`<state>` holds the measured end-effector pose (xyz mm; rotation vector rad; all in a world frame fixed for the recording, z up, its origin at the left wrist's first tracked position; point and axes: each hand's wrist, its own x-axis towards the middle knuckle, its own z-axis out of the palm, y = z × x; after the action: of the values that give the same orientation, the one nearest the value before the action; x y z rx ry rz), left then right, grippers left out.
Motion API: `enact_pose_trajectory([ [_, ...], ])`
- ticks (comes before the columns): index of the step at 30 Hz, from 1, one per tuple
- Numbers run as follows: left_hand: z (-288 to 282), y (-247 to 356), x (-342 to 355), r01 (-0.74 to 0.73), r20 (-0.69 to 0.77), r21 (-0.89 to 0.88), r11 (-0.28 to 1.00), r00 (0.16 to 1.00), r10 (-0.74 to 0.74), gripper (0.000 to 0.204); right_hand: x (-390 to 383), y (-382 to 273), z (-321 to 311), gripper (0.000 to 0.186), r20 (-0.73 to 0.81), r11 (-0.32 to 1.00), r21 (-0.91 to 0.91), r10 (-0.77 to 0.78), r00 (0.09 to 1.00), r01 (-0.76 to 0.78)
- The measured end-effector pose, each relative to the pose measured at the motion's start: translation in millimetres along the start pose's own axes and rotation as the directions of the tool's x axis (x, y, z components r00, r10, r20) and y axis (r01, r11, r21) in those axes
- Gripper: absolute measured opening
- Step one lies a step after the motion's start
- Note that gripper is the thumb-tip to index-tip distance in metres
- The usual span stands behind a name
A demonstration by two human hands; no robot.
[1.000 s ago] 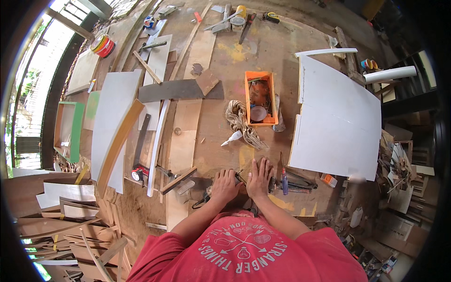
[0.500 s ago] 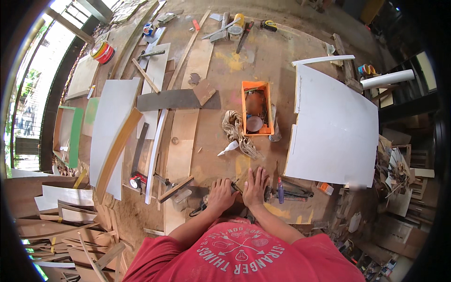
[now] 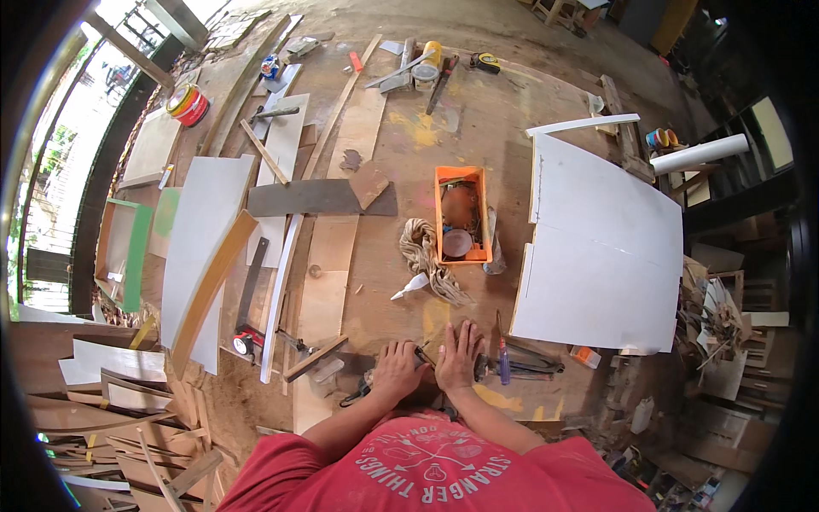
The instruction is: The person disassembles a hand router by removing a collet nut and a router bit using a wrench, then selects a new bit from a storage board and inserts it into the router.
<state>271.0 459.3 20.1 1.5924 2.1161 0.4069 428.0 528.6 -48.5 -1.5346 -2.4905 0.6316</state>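
My left hand (image 3: 397, 369) lies palm down at the bench's near edge, fingers slightly bent and apart, beside a small dark tool (image 3: 423, 352) whose kind I cannot tell. My right hand (image 3: 456, 361) rests flat across from it, fingers stretched out. A purple-handled screwdriver (image 3: 503, 365) and long dark tools (image 3: 536, 367) lie to its right. A wood strip (image 3: 314, 359) with a dark edge is left of my left hand. Beyond my hands are a white glue bottle (image 3: 413, 286), a coiled rag (image 3: 420, 244) and an orange bin (image 3: 463, 215) of small items.
The wooden bench (image 3: 452, 111) holds a large white board (image 3: 601, 273) at right, white panels (image 3: 192, 247), a curved yellow strip (image 3: 205, 303), a grey strip (image 3: 299, 196) and a tape measure (image 3: 485, 62). A red-and-yellow can (image 3: 188, 104) stands far left; stacked offcuts (image 3: 128, 401) fill the lower left.
The whole view has shifted, with bench and hands appearing lower in the picture and more floor showing at the top. My hands stay in the same place on the bench.
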Motion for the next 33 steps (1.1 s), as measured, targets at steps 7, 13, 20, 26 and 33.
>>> enact_pose_trajectory([
  [7,10.7,-2.1,-3.0,-0.015,-0.041,0.000,1.000,0.999,0.015,0.054,0.9,0.2,7.1,0.065,0.017,0.999,0.037,0.006,1.000,-0.007],
  [13,2.0,-5.3,-6.0,0.013,0.013,0.015,1.000,1.000,-0.013,0.056,-7.0,2.3,11.1,0.068,-0.027,1.000,-0.018,-0.022,0.999,0.021],
  [20,-2.8,-1.9,-14.2,-0.058,-0.047,0.053,0.997,0.997,0.061,0.053,-10.7,10.7,19.5,0.065,-0.104,0.998,0.005,-0.066,0.992,0.067],
  [26,15.7,-11.3,-16.1,-0.041,-0.067,0.090,0.995,0.997,0.047,0.053,-20.9,30.9,-14.6,0.051,0.056,0.953,0.028,-0.303,0.951,0.302],
  [33,14.6,-9.4,-20.3,-0.051,-0.092,0.074,0.996,0.994,0.058,0.057,-51.2,32.2,-34.1,0.022,0.283,0.987,0.007,-0.157,0.946,0.161],
])
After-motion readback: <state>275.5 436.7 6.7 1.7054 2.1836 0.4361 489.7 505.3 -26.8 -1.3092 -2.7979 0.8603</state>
